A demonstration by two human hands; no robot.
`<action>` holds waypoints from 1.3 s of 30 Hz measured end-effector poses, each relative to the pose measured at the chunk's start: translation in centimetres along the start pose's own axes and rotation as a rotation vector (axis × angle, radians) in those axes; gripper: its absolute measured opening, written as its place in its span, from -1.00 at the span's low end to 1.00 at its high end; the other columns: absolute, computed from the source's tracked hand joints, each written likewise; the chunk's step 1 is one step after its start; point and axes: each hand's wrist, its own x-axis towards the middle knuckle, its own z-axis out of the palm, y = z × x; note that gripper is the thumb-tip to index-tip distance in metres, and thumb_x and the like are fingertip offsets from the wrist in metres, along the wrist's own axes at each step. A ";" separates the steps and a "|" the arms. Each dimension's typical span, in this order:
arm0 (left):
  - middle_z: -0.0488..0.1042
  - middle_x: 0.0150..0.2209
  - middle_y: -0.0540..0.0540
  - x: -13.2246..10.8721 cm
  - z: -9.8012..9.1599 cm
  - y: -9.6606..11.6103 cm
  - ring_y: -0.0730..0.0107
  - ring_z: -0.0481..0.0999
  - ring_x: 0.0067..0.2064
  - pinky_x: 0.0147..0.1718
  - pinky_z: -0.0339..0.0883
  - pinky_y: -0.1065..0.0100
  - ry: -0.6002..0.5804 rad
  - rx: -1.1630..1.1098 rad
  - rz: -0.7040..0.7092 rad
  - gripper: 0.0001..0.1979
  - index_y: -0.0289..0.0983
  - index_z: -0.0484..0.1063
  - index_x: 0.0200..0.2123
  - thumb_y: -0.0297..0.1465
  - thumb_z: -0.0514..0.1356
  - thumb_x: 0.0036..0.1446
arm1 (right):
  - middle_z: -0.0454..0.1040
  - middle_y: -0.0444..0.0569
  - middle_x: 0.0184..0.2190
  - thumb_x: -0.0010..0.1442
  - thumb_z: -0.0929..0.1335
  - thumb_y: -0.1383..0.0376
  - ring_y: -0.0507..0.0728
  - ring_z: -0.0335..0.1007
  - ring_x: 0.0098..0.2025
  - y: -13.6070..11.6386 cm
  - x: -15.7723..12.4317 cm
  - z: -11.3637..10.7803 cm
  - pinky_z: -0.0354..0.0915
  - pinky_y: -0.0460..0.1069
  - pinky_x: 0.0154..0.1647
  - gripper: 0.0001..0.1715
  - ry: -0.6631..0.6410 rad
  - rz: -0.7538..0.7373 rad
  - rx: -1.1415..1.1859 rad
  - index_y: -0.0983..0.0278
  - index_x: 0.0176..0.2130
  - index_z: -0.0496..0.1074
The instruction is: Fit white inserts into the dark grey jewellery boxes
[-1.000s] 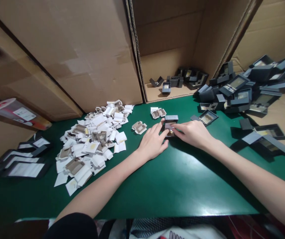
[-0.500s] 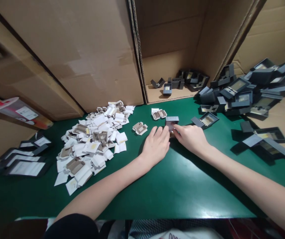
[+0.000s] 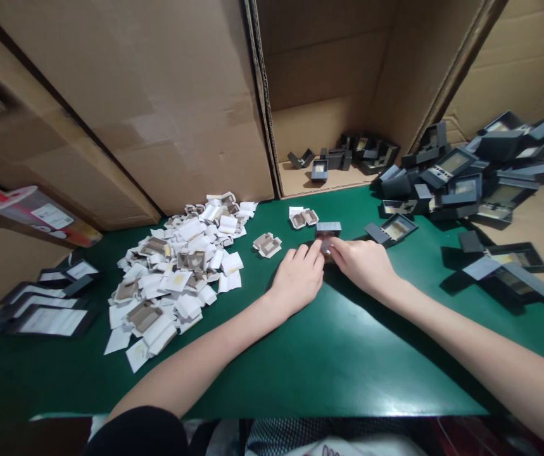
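Note:
Between my two hands a small dark hinged box (image 3: 328,229) stands on the green table with its lid raised; its lower part is mostly hidden by my fingers. My left hand (image 3: 299,277) is closed against the box's left side. From the right, my right hand (image 3: 363,261) has its thumb and fingers closed at the front and inside of the same box. Just beyond my left hand lie a folded card insert (image 3: 267,245) and another card insert (image 3: 303,218). An open dark box (image 3: 392,229) rests right of my right hand.
A heap of white and grey card inserts (image 3: 181,272) covers the left of the table (image 3: 300,367). Dark boxes (image 3: 466,177) pile up at the right. A big carton (image 3: 328,120) holds several more. At far left are a drink cup (image 3: 46,215) and black-framed pieces (image 3: 48,320).
My left fingers have shifted slightly at the box, and my right thumb has moved a little. The box and everything around it stay in place.

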 end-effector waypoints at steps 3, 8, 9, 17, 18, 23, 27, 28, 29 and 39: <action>0.19 0.25 -0.24 0.0 0.0 0.0 0.14 0.33 -0.03 -0.13 0.25 0.19 0.001 -0.002 -0.002 -0.63 -0.41 0.34 0.04 -0.39 -0.10 0.30 | 0.58 -0.07 -0.35 0.32 0.14 0.22 0.14 0.48 -0.39 0.0 0.0 0.0 -0.18 -0.03 -0.52 -0.68 0.006 -0.001 0.004 0.18 -0.15 0.43; 0.20 0.24 -0.23 0.0 0.2 -0.1 0.12 0.33 -0.03 -0.14 0.24 0.18 0.003 -0.017 0.002 -0.65 -0.40 0.36 -0.02 -0.38 -0.11 0.30 | 0.59 -0.08 -0.29 0.32 0.13 0.22 0.14 0.48 -0.38 0.0 -0.1 0.1 -0.14 -0.03 -0.52 -0.65 0.025 -0.009 0.026 0.15 -0.05 0.40; 0.20 0.24 -0.23 0.0 0.2 -0.2 0.12 0.32 -0.03 -0.14 0.24 0.18 0.004 -0.018 0.004 -0.65 -0.40 0.36 -0.01 -0.38 -0.11 0.30 | 0.59 -0.08 -0.29 0.32 0.13 0.23 0.14 0.48 -0.37 0.0 -0.1 0.2 -0.14 -0.03 -0.51 -0.65 0.023 -0.009 0.025 0.15 -0.06 0.41; 0.20 0.24 -0.23 -0.1 0.2 -0.4 0.11 0.31 -0.02 -0.13 0.25 0.18 0.007 -0.035 0.008 -0.63 -0.42 0.34 0.00 -0.36 -0.11 0.30 | 0.58 -0.08 -0.38 0.31 0.13 0.19 0.16 0.47 -0.42 0.3 0.0 0.6 -0.11 -0.03 -0.51 -0.63 0.034 -0.003 0.014 0.13 -0.04 0.41; 0.20 0.24 -0.23 -0.1 0.2 -0.4 0.12 0.31 -0.02 -0.13 0.25 0.18 0.006 -0.036 0.008 -0.63 -0.42 0.34 0.00 -0.36 -0.11 0.30 | 0.58 -0.08 -0.39 0.31 0.14 0.19 0.16 0.47 -0.42 0.3 0.0 0.6 -0.11 -0.03 -0.51 -0.63 0.037 -0.003 0.015 0.13 -0.04 0.41; 0.20 0.24 -0.23 -0.1 0.4 -0.4 0.12 0.31 -0.02 -0.12 0.25 0.18 0.011 -0.038 0.006 -0.63 -0.41 0.33 0.01 -0.36 -0.10 0.30 | 0.58 -0.07 -0.41 0.30 0.15 0.18 0.15 0.46 -0.44 0.3 0.1 0.6 -0.10 -0.03 -0.51 -0.64 0.048 -0.003 0.026 0.13 -0.08 0.44; 0.20 0.24 -0.23 -0.1 0.4 -0.4 0.12 0.31 -0.01 -0.12 0.25 0.18 0.015 -0.042 0.007 -0.62 -0.42 0.33 0.02 -0.36 -0.11 0.30 | 0.58 -0.06 -0.43 0.30 0.14 0.17 0.14 0.45 -0.45 0.4 0.1 0.8 -0.08 -0.04 -0.51 -0.61 0.058 0.001 0.037 0.12 -0.05 0.45; 0.20 0.24 -0.23 -0.1 0.4 -0.4 0.12 0.31 -0.01 -0.12 0.25 0.18 0.015 -0.042 0.008 -0.62 -0.42 0.32 0.03 -0.36 -0.11 0.31 | 0.57 -0.06 -0.43 0.30 0.15 0.16 0.14 0.45 -0.45 0.4 0.1 0.9 -0.08 -0.04 -0.50 -0.61 0.060 0.002 0.037 0.11 -0.04 0.45; 0.20 0.24 -0.23 -0.1 0.4 -0.4 0.12 0.31 -0.01 -0.13 0.25 0.18 0.015 -0.042 0.009 -0.62 -0.42 0.32 0.04 -0.36 -0.11 0.31 | 0.57 -0.05 -0.43 0.30 0.15 0.16 0.14 0.45 -0.45 0.5 0.1 0.9 -0.08 -0.04 -0.50 -0.60 0.062 0.001 0.038 0.11 -0.04 0.46; 0.17 0.27 -0.21 -0.1 0.5 -0.6 0.13 0.30 -0.01 -0.11 0.24 0.19 0.022 -0.084 -0.012 -0.60 -0.41 0.30 0.09 -0.35 -0.07 0.29 | 0.58 -0.08 -0.39 0.24 0.16 0.27 0.11 0.44 -0.44 0.3 -0.1 0.8 -0.10 -0.03 -0.51 -0.65 0.073 -0.041 0.070 0.18 -0.20 0.49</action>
